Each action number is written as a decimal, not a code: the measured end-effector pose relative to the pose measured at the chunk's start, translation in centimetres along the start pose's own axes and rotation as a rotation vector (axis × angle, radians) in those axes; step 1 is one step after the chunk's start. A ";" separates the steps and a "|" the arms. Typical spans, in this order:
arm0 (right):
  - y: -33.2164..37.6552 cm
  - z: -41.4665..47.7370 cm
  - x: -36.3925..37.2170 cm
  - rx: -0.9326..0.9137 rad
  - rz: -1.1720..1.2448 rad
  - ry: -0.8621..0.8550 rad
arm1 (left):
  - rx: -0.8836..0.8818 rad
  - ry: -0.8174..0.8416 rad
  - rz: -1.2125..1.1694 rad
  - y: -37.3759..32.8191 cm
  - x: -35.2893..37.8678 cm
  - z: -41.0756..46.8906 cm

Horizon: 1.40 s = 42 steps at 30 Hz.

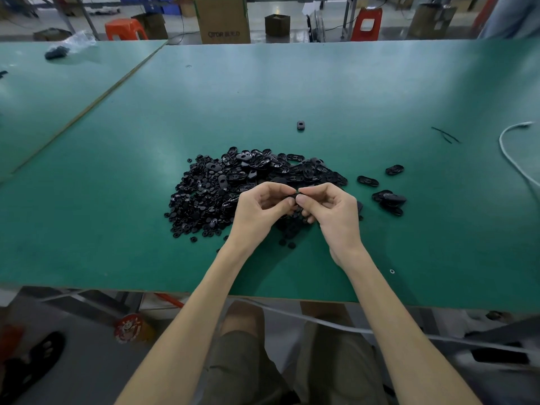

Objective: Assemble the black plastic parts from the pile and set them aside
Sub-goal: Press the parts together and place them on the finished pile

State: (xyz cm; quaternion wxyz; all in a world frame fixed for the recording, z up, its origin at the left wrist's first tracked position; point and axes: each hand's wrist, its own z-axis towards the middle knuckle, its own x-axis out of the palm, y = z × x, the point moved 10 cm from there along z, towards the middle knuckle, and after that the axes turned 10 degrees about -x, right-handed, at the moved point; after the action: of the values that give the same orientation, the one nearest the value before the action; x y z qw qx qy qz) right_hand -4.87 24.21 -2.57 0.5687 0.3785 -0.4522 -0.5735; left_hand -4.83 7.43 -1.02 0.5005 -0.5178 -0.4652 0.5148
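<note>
A wide green table (350,83) fills the view, and near its middle lies the pile (222,188) of black plastic parts: small round pieces heaped on the left, larger oval shells toward the back and right. A few oval shells (390,200) lie loose just to the right of the heap, and a white cable (508,150) curves along the far right of the table.

Above the near side of the pile, the left hand (257,209) and the right hand (330,209) meet fingertip to fingertip. Both are curled and pinch a small black part (296,197) between them; it is mostly hidden by the fingers, so how far its pieces are joined cannot be told.

Well behind the pile, one single part (300,125) sits alone, likely a finished one set aside.

The likely trouble is a slip. The grip is only at the fingertips, and if the pieces are pressed together crooked, one may spring out and drop into the heap below, lost among its lookalikes.
</note>
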 end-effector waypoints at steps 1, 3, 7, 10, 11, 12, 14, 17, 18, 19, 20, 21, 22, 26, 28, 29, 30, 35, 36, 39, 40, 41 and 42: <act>0.0 0.0 0.0 0.000 -0.007 0.001 | 0.003 -0.003 0.008 0.0 0.0 0.0; 0.0 0.0 0.0 0.000 -0.022 0.005 | 0.010 -0.014 0.029 0.0 0.0 0.0; 0.0 0.0 0.1 0.004 -0.035 0.017 | 0.015 -0.035 0.069 0.0 0.0 0.0; 0.0 0.0 0.0 0.003 -0.037 0.008 | 0.042 -0.050 0.107 -0.3 0.0 0.0; 0.1 0.1 0.0 -0.002 -0.036 0.007 | 0.062 -0.059 0.140 -0.6 0.1 -0.1; 0.2 0.1 0.1 -0.007 -0.037 0.007 | 0.083 -0.077 0.182 -0.9 0.2 -0.2; 0.1 0.1 0.1 -0.011 -0.045 0.005 | 0.125 -0.147 0.256 -2.0 0.0 -0.4; 0.0 0.2 0.1 -0.012 -0.113 0.006 | 0.141 -0.248 0.247 -3.9 -0.5 0.1; 0.0 0.2 0.2 -0.016 -0.145 0.023 | 0.133 -0.245 0.245 -4.6 -0.1 0.5; 0.1 0.3 0.5 -0.023 -0.178 0.046 | 0.130 -0.211 0.260 -5.3 0.7 1.0; 0.3 0.3 0.7 -0.031 -0.212 0.066 | 0.132 -0.152 0.283 -6.0 2.0 1.4; 0.2 0.4 0.7 -0.036 -0.245 0.069 | 0.135 -0.082 0.300 -6.6 3.7 1.8; -0.1 0.5 0.5 -0.022 -0.281 0.056 | 0.136 -0.019 0.305 -7.1 5.4 2.2; -1.6 0.0 -0.1 0.114 -0.082 -0.006 | 0.147 0.125 0.361 -7.9 11.9 3.4; -1.4 -0.2 0.2 0.141 0.142 -0.003 | 0.130 0.163 0.407 -7.6 14.1 4.0; -1.5 -0.2 -0.1 0.150 0.173 -0.028 | 0.110 0.179 0.424 -7.2 14.9 4.4; -1.6 -0.3 -0.5 0.165 0.207 -0.065 | 0.086 0.192 0.441 -6.8 15.5 4.8; -1.9 -0.2 -1.2 0.186 0.293 -0.149 | 0.020 0.271 0.473 -5.6 17.0 5.9; -1.9 -0.3 -1.1 0.200 0.285 -0.152 | 0.024 0.281 0.477 -5.5 17.1 5.9; -2.3 -0.7 -1.7 0.228 -0.001 -0.156 | 0.019 0.292 0.438 -4.8 16.7 5.8; -2.2 -0.7 -1.8 0.216 -0.113 -0.147 | 0.019 0.284 0.408 -4.7 16.4 5.8; -2.2 -0.8 -1.7 0.213 -0.162 -0.147 | 0.022 0.265 0.369 -4.8 15.9 5.7; -2.1 -0.7 -1.6 0.209 -0.176 -0.148 | 0.027 0.236 0.318 -5.1 15.2 5.5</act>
State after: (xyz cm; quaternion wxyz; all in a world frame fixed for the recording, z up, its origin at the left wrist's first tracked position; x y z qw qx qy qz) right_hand -4.70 25.65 -4.89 0.4392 0.4304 -0.5150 -0.5971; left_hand -9.64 23.18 3.18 0.4711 -0.6347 -0.3086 0.5292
